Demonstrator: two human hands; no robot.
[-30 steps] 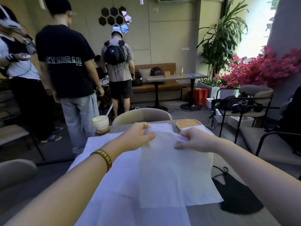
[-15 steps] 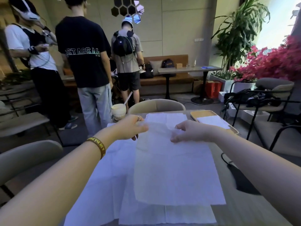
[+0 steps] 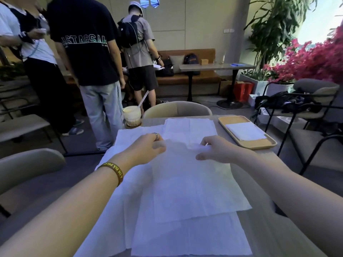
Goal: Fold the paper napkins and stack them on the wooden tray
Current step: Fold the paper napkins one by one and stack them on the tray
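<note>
Here we see the top napkin lying flat over other sheets on the surface. Our left grip and right grip each pinch its far edge, a little raised. Farther, at the right, one folded napkin lies in the wooden tray.

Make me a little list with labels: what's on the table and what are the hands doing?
left hand: pinches the far edge of the thin white paper napkin
right hand: pinches the same edge
underneath: white unfolded napkins, lying flat
light wooden tray: far right, holds one folded white napkin
far left: creamy drink cup with a straw
</note>
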